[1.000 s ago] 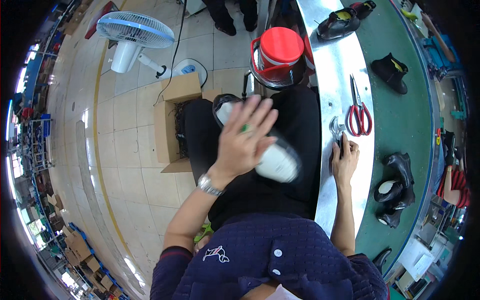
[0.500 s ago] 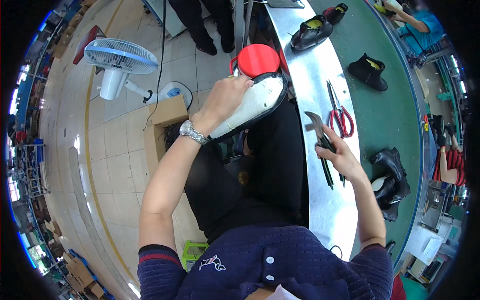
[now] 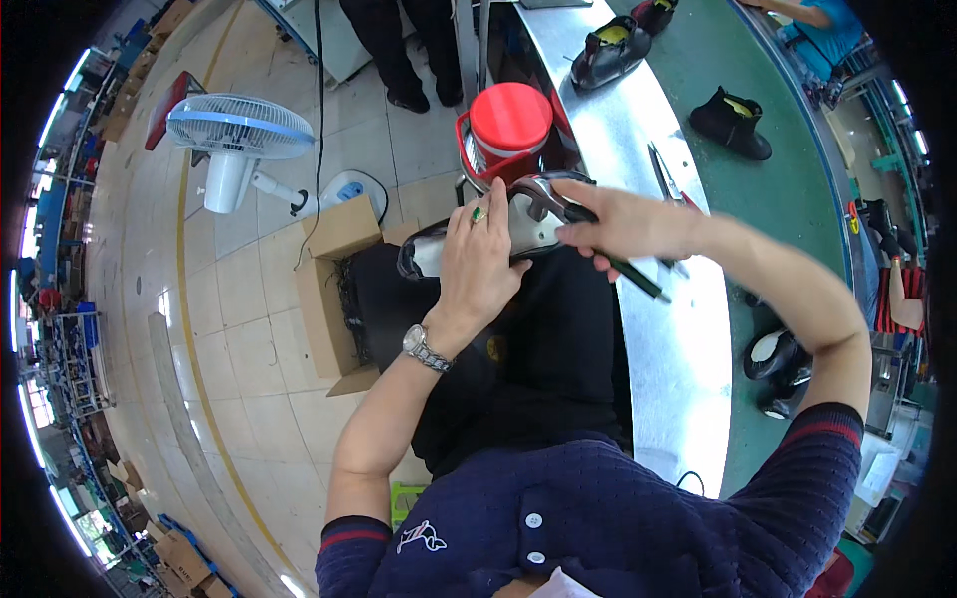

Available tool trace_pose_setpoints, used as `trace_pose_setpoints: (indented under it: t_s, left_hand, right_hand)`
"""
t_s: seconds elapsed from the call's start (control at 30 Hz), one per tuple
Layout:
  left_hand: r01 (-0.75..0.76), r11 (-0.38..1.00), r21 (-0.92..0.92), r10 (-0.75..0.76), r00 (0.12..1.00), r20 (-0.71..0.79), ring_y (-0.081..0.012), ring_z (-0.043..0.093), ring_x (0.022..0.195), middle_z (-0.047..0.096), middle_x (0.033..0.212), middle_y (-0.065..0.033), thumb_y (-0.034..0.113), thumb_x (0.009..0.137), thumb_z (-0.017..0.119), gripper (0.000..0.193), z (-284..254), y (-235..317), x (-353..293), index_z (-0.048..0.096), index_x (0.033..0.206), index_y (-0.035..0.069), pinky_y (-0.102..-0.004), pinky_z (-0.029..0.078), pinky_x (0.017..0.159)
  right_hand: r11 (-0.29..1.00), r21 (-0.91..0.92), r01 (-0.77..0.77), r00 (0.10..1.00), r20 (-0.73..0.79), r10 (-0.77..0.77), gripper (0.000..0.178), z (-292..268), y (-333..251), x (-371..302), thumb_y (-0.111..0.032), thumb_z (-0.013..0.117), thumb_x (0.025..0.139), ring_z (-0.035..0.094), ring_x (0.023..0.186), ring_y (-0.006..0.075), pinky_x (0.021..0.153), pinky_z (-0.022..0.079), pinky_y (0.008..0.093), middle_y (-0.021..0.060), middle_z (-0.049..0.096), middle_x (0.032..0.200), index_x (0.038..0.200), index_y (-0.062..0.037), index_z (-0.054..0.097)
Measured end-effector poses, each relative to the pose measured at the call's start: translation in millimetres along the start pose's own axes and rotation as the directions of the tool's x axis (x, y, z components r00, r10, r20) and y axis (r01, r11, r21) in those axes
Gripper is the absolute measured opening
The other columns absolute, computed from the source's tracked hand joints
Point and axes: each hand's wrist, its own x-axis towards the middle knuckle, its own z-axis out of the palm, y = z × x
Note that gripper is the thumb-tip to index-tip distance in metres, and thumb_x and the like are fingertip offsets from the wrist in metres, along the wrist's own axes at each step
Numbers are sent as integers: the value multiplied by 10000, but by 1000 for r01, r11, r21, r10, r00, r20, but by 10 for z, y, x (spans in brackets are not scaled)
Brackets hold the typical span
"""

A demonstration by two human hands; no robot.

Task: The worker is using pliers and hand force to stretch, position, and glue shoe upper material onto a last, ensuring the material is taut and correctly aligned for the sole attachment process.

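Note:
A black shoe point(image 3: 429, 255) with a pale, bare underside lies sole up across my lap. My left hand point(image 3: 477, 261) reaches over its middle and holds it, fingers long against the sole and a green-stoned ring showing. Gripped in my right hand point(image 3: 636, 225) is a pair of lasting pincers point(image 3: 639, 280) with dark handles. Their curved metal head is at the far edge of the sole, just right of my left fingertips. Whether the jaws bite on the upper cannot be made out.
Scissors point(image 3: 662, 171) lie on the metal bench point(image 3: 670, 399), partly behind my right forearm. Black boots point(image 3: 731, 122) stand on the green conveyor point(image 3: 788, 209). Ahead is a red-lidded bucket point(image 3: 510, 118); at left, an open carton point(image 3: 324, 309) and a fan point(image 3: 239, 130). Other people work nearby.
My right hand has brought the pincers from above the bench leftward onto the shoe. The shoe has turned and come lower, and my left hand now lies across its middle.

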Motion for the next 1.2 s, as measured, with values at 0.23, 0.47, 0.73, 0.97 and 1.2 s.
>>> trace_pose_setpoints:
  t_s: [0.23,0.47,0.73,0.97,1.2]
  left_hand:
    - [-126,992,0,124,972,-200,-331,527,1184,568,1257,-177,89,571,837,885,104,79,-100,446,1356,-36,-420,406,1026]
    - [-203,942,267,264,940,-216,-370,501,1229,512,1336,-231,182,662,790,803,215,-136,-211,466,1358,-56,-443,392,1061]
    - [-190,931,310,269,934,-235,-352,507,1235,516,1341,-230,176,664,789,768,236,-131,-140,491,1328,-70,-432,389,1061]
    - [-166,939,302,245,938,-246,-341,501,1247,527,1331,-229,174,681,786,729,246,-126,-122,508,1307,-76,-412,382,1058]
    - [-132,950,283,208,944,-256,-343,500,1243,524,1333,-233,166,698,777,715,242,-122,-131,503,1311,-79,-417,383,1058]
  right_hand:
    - [820,-389,420,695,-443,-567,569,510,774,52,-115,550,960,627,546,280,540,494,380,155,582,604,1456,-30,286]
    - [525,-828,197,767,-203,-608,520,91,155,-229,-155,603,906,638,684,445,590,499,520,232,640,692,1379,-102,395]
    - [883,-397,250,755,-491,-434,593,153,170,-17,-176,543,963,641,535,238,567,506,392,140,637,660,1479,-67,273]
    - [870,-457,186,739,-518,-431,584,73,212,112,-193,537,977,609,518,156,549,487,307,85,592,618,1483,-53,279]
    - [887,-426,180,723,-553,-413,521,121,159,124,-176,527,979,609,516,174,547,494,317,87,593,609,1453,-49,353]
